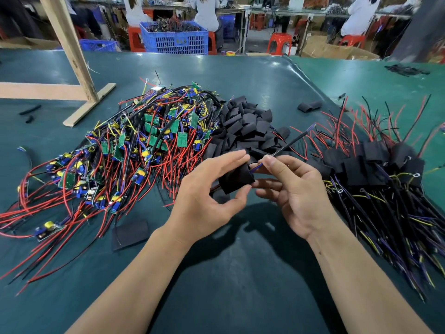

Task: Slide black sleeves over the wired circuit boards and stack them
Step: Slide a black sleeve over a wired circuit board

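A matt black sleeve (237, 179), soft-looking and smooth. Wires (168, 160) in glossy red and black plastic insulation. The worktop (216, 273) has a smooth, slightly shiny dark green covering. A bare, unpainted wooden frame (72, 44) stands on it.

A factory assembly floor for small electronics. A long green-covered workbench (216, 273) carries a heap of wired circuit boards (125, 150), a mound of black sleeves (245, 126) and a stack of sleeved boards (375, 165). Beyond it, workers in white coats (207, 10) sit on red plastic stools (279, 43) at further benches, with a blue plastic crate (175, 39) full of wiring and cardboard boxes (337, 50) on the floor between them.
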A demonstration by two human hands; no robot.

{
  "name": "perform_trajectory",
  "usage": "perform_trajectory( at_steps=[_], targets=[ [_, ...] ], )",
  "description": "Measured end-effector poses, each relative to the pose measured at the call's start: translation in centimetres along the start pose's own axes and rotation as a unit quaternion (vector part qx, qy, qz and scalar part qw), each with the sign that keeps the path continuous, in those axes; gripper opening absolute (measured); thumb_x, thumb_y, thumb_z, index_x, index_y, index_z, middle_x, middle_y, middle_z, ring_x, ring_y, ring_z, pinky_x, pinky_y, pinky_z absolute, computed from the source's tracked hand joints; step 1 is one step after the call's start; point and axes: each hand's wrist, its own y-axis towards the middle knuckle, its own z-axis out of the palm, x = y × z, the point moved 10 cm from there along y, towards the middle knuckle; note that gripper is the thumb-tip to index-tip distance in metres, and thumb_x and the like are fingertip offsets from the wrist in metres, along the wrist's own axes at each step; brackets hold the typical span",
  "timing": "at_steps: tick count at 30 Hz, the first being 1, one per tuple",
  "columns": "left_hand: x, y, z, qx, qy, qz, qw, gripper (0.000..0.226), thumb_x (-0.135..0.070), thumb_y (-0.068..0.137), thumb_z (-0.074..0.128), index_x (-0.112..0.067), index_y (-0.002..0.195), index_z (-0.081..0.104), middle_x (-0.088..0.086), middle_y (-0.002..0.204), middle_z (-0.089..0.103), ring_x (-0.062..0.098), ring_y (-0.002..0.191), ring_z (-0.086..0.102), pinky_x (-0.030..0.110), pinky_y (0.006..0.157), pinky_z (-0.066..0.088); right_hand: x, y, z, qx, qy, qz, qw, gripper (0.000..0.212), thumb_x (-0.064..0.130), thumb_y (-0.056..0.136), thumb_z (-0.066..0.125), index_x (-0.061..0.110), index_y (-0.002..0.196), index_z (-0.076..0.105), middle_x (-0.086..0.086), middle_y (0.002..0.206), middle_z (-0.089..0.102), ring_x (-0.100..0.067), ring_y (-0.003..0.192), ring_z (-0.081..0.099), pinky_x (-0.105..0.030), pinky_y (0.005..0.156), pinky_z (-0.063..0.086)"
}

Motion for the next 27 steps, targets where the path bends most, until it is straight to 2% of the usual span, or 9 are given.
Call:
perform_trajectory(
  at_steps=[2,6,9,11,16,19,21,23,27],
  targets=[
    [0.4,0.1,0.0,0.008,0.015,-0.007,1.0,0.06,-0.006,0.076,0.082,-0.003,0.13,0.055,0.005,0.12,0.067,0.014,0.115,0.064,0.033,0.099,0.051,0.0,0.1,0.0,-0.005,0.021,0.0,1.0,0.01,0.022,0.07,0.072,0.022,0.061,0.073,-0.011,0.077,0.075,-0.023,0.058,0.071,-0.023,0.05,0.055],
    [0.5,0.1,-0.7,-0.019,0.068,0.016,0.997,0.049,-0.013,0.077,0.082,-0.005,0.121,0.063,0.005,0.107,0.068,0.019,0.1,0.066,0.037,0.086,0.054,-0.2,0.1,-0.1,-0.009,0.035,0.006,0.999,0.01,0.021,0.07,0.072,0.022,0.06,0.071,-0.012,0.077,0.075,-0.024,0.062,0.072,-0.025,0.051,0.056],
    [0.4,0.2,-0.7,-0.019,0.081,0.027,0.996,0.05,-0.015,0.077,0.083,-0.005,0.122,0.063,0.001,0.109,0.069,0.019,0.102,0.065,0.033,0.088,0.053,-0.5,0.1,-0.2,-0.004,0.051,0.022,0.998,0.007,0.024,0.069,0.074,0.02,0.071,0.069,-0.011,0.08,0.074,-0.024,0.063,0.071,-0.025,0.05,0.055],
    [0.5,0.3,-0.9,-0.022,0.084,0.025,0.996,0.053,-0.014,0.077,0.084,-0.007,0.124,0.062,-0.001,0.111,0.069,0.018,0.104,0.065,0.031,0.089,0.053,-1.0,0.0,0.3,0.016,0.057,0.042,0.997,0.021,0.027,0.066,0.077,0.016,0.082,0.068,-0.008,0.08,0.073,-0.022,0.066,0.071,-0.025,0.05,0.054],
    [0.7,0.3,-1.5,-0.03,0.085,0.009,0.996,0.046,-0.016,0.082,0.08,-0.009,0.124,0.063,0.006,0.109,0.067,0.019,0.103,0.064,0.036,0.087,0.053,-1.0,-0.4,1.4,0.075,0.044,0.045,0.995,0.009,0.023,0.067,0.073,0.019,0.074,0.078,-0.001,0.08,0.074,-0.016,0.072,0.07,-0.023,0.055,0.052],
    [0.3,0.4,-1.5,-0.033,0.082,0.022,0.996,0.041,-0.01,0.082,0.079,-0.003,0.121,0.065,0.011,0.108,0.067,0.02,0.101,0.063,0.033,0.087,0.052,-1.3,-0.7,2.1,0.097,0.083,0.058,0.99,0.008,0.015,0.07,0.077,0.019,0.075,0.073,-0.003,0.074,0.068,-0.017,0.064,0.067,-0.022,0.05,0.05],
    [-0.1,0.4,-1.1,-0.021,0.076,0.032,0.996,0.041,-0.006,0.081,0.079,-0.001,0.119,0.066,0.013,0.111,0.067,0.022,0.102,0.063,0.034,0.088,0.053,-1.6,-0.8,2.3,0.096,0.07,0.066,0.991,0.019,0.024,0.067,0.08,0.019,0.081,0.068,-0.004,0.069,0.061,-0.016,0.053,0.059,-0.02,0.04,0.041],
    [-0.3,0.5,-0.8,-0.006,0.08,0.046,0.996,0.04,-0.003,0.08,0.079,0.001,0.117,0.066,0.011,0.115,0.067,0.024,0.104,0.063,0.037,0.089,0.053,-1.6,-0.8,2.0,0.081,0.018,0.055,0.995,0.018,0.028,0.067,0.082,0.023,0.079,0.07,-0.002,0.065,0.061,-0.014,0.046,0.053,-0.016,0.036,0.032],
    [-0.9,0.5,-0.6,0.013,0.114,0.088,0.99,0.034,-0.005,0.083,0.075,0.002,0.116,0.067,0.006,0.122,0.066,0.03,0.103,0.061,0.04,0.092,0.05,-0.5,-0.7,1.4,0.055,-0.061,-0.01,0.997,0.012,0.029,0.066,0.081,0.024,0.076,0.075,-0.004,0.064,0.067,-0.017,0.044,0.057,-0.018,0.037,0.039]
  ],
)
